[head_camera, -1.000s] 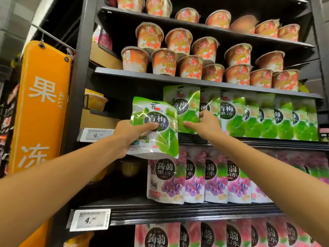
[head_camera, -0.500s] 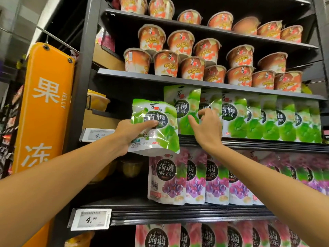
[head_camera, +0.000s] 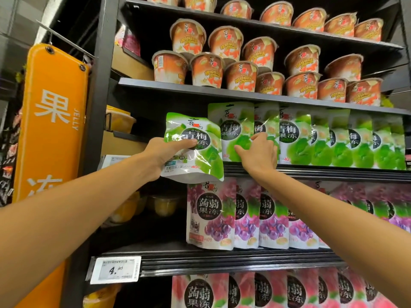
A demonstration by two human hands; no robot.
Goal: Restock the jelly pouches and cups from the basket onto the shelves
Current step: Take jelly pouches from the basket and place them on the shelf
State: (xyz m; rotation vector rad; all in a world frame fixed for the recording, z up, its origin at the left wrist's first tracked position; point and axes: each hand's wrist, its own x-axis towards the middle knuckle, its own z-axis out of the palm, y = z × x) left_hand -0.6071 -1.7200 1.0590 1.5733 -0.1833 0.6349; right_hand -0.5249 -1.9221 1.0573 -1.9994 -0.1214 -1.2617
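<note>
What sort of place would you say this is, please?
Most likely a supermarket's jelly aisle: black shelves stocked with rows of identical orange jelly cups and green jelly pouches, a shelf-edge price tag reading 4.90, and an orange hanging sign marked JELLY.

On my left hangs an orange sign marked JELLY; lower down, a white price tag reads 4.90.

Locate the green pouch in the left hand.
Head view, left of centre: the green pouch is gripped by the left hand, just left of the shelved green row, above the purple pouches.
</note>
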